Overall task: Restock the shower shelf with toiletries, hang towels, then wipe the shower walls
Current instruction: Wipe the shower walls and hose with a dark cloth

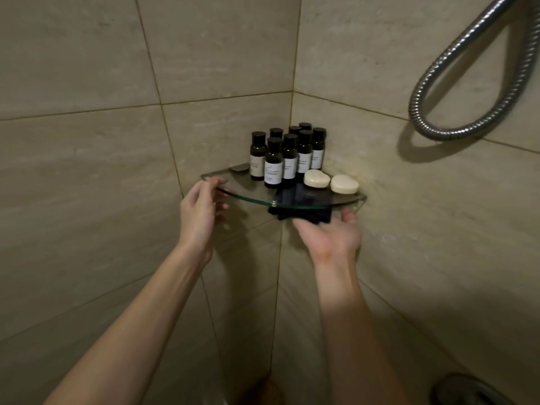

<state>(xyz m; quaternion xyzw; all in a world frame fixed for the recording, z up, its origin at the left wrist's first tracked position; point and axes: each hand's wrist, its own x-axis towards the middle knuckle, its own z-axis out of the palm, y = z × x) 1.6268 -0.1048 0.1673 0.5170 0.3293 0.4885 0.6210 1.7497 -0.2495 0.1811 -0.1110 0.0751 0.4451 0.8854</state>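
Observation:
A glass corner shelf (pixel 251 197) is fixed where two tiled walls meet. Several small dark bottles (pixel 287 154) with white labels stand clustered at its back. Two pale heart-shaped soaps (pixel 317 178) lie side by side on its right. My left hand (pixel 201 211) pinches the shelf's left front edge, thumb on top and fingers underneath. My right hand (pixel 330 235) is palm up under the shelf and presses a dark cloth (pixel 301 214) against the underside of the glass. The cloth hides most of its fingers.
A metal shower hose (pixel 455 83) loops down the right wall above the shelf. Beige wall tiles (pixel 87 171) surround the corner. A dark round object (pixel 467 390) sits at the bottom right edge. A small metal bracket (pixel 238 168) holds the shelf at the left wall.

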